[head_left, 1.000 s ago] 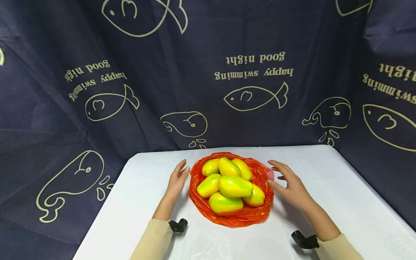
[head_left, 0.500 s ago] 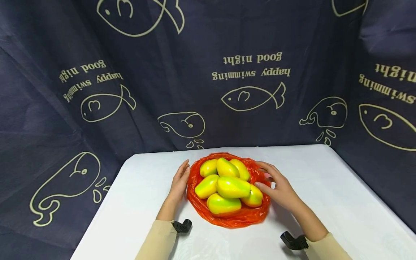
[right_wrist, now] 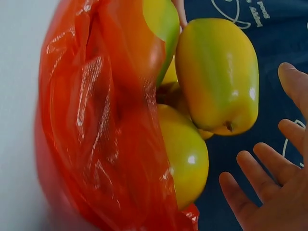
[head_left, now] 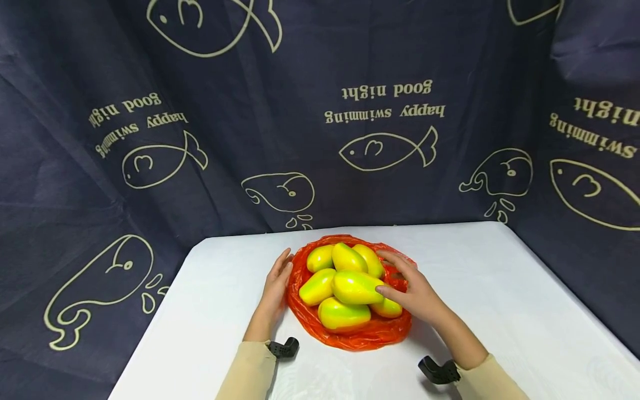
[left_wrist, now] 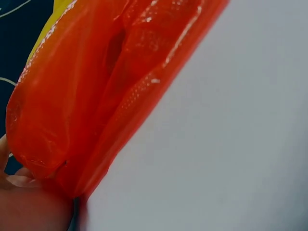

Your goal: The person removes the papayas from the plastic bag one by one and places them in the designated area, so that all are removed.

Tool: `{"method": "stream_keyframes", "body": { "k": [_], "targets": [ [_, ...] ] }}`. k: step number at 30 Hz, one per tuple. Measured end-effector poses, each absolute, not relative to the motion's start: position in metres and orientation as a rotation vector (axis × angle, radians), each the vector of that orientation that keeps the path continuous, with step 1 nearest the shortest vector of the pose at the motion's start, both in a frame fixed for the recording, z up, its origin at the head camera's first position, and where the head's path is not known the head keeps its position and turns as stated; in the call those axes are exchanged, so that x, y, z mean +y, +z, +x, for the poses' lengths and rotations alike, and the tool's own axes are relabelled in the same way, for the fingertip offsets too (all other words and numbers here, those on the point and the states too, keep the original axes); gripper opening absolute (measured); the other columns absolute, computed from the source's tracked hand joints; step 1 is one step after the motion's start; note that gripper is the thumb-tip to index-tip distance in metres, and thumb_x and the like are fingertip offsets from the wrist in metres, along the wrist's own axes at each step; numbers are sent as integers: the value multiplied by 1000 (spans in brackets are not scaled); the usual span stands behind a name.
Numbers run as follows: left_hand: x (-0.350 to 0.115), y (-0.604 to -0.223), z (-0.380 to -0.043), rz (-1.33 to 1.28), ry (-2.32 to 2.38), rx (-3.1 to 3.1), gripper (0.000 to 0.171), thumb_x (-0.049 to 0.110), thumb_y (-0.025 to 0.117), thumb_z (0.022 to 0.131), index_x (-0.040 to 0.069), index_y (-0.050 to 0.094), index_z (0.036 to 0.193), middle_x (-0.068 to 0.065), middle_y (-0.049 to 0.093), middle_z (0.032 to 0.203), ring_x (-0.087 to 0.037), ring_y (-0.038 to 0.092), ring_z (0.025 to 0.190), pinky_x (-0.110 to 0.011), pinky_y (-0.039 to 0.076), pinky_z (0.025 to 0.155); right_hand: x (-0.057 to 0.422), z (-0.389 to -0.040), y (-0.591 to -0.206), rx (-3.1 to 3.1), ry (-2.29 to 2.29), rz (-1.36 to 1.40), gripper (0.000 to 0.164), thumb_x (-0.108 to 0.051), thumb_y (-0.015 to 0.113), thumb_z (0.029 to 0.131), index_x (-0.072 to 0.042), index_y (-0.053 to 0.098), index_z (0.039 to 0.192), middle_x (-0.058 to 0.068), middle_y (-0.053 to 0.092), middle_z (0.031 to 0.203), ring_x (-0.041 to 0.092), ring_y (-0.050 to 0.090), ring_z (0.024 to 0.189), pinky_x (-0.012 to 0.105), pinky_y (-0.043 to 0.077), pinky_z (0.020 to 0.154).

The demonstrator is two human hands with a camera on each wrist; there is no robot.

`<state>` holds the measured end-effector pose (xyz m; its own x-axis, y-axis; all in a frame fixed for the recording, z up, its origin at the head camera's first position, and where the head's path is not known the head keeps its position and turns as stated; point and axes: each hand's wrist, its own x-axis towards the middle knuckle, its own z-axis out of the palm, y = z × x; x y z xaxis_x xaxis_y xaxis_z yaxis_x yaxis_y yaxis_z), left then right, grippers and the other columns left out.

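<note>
A heap of several glossy yellow-green mangoes [head_left: 345, 313] fills an open red plastic bag [head_left: 367, 339] on the table. One mango [head_left: 356, 286] lies across the top of the heap. My left hand [head_left: 275, 284] stands at the bag's left side, fingers extended along the red plastic [left_wrist: 57, 115]. From the right, my right hand [head_left: 415, 290] reaches over the bag, its thumb overlapping the end of the top mango. In the right wrist view, its spread fingers show a gap to the top mango [right_wrist: 219, 77].
The white table [head_left: 215, 311] extends on both sides of the bag. A dark blue curtain [head_left: 280, 128] with fish and whale drawings hangs behind and beside it. Black wrist cameras [head_left: 284, 348] sit at both cuffs.
My right hand has moved left, from beside the bag to over its right side near the top mango. My left hand has come slightly closer to the bag's left side.
</note>
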<state>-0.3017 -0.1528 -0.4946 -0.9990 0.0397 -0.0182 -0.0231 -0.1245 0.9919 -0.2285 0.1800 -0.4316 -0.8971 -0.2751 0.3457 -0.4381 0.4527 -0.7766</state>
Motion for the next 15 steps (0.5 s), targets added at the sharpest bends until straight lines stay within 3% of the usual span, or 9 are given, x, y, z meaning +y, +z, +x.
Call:
{"method": "stream_keyframes", "body": {
  "k": [7,15],
  "targets": [
    [-152,-498,-299,15,2353,1994,49,24,47,106,34,37,153,-2,33,162,-27,35,149,-41,40,115,170,-229,-435,-2538,1418,676,74,-31,79,84,-25,44,149,5,49,149,38,50,132,66,44,106],
    [-149,-499,-299,96,2343,2017,55,10,46,103,20,34,156,-5,35,161,-28,35,148,-35,42,115,166,-230,-436,-2566,1401,675,76,-33,81,82,-26,44,149,6,51,147,34,53,128,62,48,104]
  ]
}}
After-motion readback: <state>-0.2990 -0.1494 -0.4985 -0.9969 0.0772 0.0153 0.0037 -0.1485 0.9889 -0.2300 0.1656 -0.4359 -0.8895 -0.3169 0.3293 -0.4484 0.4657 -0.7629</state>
